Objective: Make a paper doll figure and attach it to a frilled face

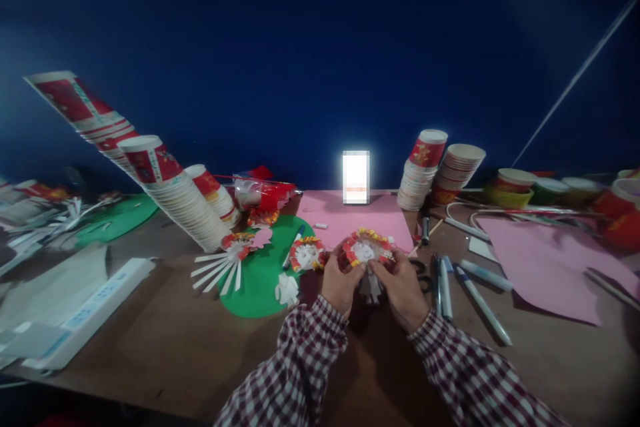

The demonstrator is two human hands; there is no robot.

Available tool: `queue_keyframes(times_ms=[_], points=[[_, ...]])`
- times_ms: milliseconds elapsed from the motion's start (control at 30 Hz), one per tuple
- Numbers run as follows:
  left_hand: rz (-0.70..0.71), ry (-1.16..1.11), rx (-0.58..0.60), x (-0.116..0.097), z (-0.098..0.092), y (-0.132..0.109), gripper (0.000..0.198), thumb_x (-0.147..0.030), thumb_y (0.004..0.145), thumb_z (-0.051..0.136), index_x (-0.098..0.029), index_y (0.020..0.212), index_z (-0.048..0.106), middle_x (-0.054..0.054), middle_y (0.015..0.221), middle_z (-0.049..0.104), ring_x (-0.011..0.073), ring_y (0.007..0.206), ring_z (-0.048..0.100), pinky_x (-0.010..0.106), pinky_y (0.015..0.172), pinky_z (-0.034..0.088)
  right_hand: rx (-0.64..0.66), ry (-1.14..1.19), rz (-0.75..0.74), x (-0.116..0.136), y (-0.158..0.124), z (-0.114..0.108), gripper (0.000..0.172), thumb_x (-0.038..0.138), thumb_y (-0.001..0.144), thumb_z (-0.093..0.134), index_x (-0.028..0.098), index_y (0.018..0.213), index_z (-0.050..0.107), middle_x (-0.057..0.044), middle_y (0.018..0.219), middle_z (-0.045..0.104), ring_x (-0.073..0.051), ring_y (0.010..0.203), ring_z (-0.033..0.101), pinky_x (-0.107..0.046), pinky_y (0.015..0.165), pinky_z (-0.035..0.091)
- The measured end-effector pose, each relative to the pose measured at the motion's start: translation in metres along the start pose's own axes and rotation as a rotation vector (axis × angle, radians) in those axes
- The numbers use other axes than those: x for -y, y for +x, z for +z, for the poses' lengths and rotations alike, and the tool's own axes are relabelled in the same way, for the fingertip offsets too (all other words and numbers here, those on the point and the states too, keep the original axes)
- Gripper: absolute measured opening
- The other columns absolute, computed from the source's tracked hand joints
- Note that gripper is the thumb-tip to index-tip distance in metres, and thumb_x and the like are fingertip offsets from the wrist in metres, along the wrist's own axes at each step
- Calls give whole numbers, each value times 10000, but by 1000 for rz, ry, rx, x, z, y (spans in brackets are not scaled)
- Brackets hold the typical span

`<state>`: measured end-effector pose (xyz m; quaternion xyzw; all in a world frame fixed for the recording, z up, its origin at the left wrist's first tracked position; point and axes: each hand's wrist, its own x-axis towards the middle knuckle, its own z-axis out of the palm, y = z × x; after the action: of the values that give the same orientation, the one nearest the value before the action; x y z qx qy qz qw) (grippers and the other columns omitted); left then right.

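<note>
My left hand [339, 279] and my right hand [401, 285] are both closed on a small paper-cup flower [367, 248], red and yellow round a white centre. I hold it just above the brown table, in front of a pink sheet [350, 212]. A similar cup flower [306, 254] lies just left of my left hand, on a green paper disc [260, 280]. A third one with long white cut strips [225, 261] lies further left. Both my sleeves are checked red and white.
Slanting stacks of red and white paper cups [165, 187] lean at the left; shorter stacks [423, 170] stand at the back right. Pens and markers [467, 287] lie right of my hands. A large pink sheet [550, 260], bowls [510, 187], a bright phone [356, 177] and a white power strip [85, 310] are also here.
</note>
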<state>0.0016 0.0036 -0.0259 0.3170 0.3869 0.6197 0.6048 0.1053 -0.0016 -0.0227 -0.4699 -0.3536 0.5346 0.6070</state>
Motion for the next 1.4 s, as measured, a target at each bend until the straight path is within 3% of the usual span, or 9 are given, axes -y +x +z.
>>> queue_keyframes(times_ms=[600,1133,1400], points=[[31,52,19,2,-1,-1,520,-162,640,734,-149,1116,524,99,1044,662,197,929,643,344,875,487,-30,-8,-19,-3,-3,4,570,319,636,749,173,1139,525,-79,937,697,-226,871,660,-346,715,552],[40,111,22,2,-6,2,425,-152,637,718,-128,1037,575,109,1021,671,220,934,638,363,870,484,1,11,14,-2,-4,3,491,292,627,747,177,1055,536,-51,895,701,-181,761,669,-273,618,541],[21,96,30,-1,-3,0,488,-160,615,732,-131,1074,570,105,996,679,225,914,648,376,863,493,2,15,21,-6,-3,1,529,289,615,755,183,1080,526,-53,896,701,-198,778,671,-309,657,553]])
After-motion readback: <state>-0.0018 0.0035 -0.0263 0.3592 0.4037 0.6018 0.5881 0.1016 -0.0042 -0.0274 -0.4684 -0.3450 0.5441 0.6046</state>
